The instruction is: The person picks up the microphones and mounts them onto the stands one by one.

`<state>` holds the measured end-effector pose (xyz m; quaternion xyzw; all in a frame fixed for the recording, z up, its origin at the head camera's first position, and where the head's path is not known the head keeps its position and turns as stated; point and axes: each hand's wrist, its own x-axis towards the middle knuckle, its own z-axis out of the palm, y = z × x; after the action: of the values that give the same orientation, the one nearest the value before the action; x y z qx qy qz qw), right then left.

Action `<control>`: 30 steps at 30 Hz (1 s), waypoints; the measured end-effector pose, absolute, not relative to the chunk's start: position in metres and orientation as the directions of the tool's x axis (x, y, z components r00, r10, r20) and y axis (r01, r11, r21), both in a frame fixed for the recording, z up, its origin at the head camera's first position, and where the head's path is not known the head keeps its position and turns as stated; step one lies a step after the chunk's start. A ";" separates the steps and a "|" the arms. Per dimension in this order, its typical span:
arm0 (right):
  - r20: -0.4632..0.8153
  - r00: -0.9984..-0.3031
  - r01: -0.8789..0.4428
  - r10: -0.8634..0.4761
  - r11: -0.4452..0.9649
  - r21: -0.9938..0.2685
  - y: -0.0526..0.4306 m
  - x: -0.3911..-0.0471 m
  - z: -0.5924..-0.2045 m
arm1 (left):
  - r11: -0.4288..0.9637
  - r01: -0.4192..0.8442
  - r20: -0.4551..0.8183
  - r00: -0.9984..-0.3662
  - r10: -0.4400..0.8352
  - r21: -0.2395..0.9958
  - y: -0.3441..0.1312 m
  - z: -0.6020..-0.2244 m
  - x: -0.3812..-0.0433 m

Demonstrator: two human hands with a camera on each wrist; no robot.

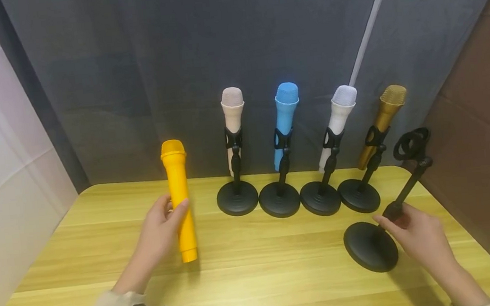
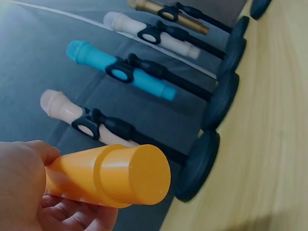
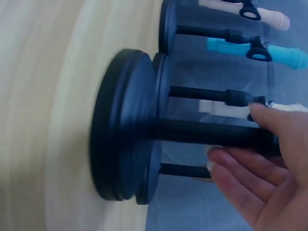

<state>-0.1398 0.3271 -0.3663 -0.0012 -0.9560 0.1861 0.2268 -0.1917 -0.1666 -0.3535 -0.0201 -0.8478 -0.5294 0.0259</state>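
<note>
My left hand (image 1: 161,230) grips a yellow microphone (image 1: 177,179) around its lower handle, head upward, above the table's left half. In the left wrist view its round end (image 2: 150,174) points toward the camera. At the right, my right hand (image 1: 423,234) holds the pole of a black microphone stand (image 1: 407,186), thumb on one side and fingers on the other. That stand leans to the right, and its clip (image 1: 411,144) holds nothing. Its round base (image 1: 371,246) looks tilted; whether its edge touches the table cannot be told.
Along the back edge stand several black stands bearing microphones: beige (image 1: 233,110), blue (image 1: 286,104), white (image 1: 341,109) and gold (image 1: 388,104). The wooden table (image 1: 260,269) meets a dark curtain (image 1: 132,85) behind, with a pale wall left and a brown one right.
</note>
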 end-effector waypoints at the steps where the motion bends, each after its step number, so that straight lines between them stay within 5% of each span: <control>1: 0.418 -0.905 -0.083 0.080 0.930 -0.357 0.326 -0.140 -0.364 | 0.427 0.065 0.070 -0.998 0.006 0.902 -0.164 -0.352 -0.193; 8: 0.260 -0.964 -0.100 0.048 0.844 -0.527 0.332 -0.139 -0.348 | 0.358 0.097 0.101 -0.995 0.008 0.929 -0.152 -0.340 -0.198; 14: 0.282 -0.958 -0.228 -0.045 0.717 -0.659 0.343 -0.138 -0.349 | 0.311 0.100 0.101 -0.995 0.012 0.945 -0.147 -0.334 -0.197; 30: 0.359 -0.930 -0.304 -0.078 0.713 -0.632 0.312 -0.144 -0.356 | 0.242 0.113 0.107 -0.994 0.039 0.964 -0.125 -0.328 -0.198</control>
<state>-0.1442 0.3118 -0.3557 0.1046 -0.9125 0.3638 0.1548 -0.1979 -0.1254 -0.3277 -0.0482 -0.7876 -0.6136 0.0304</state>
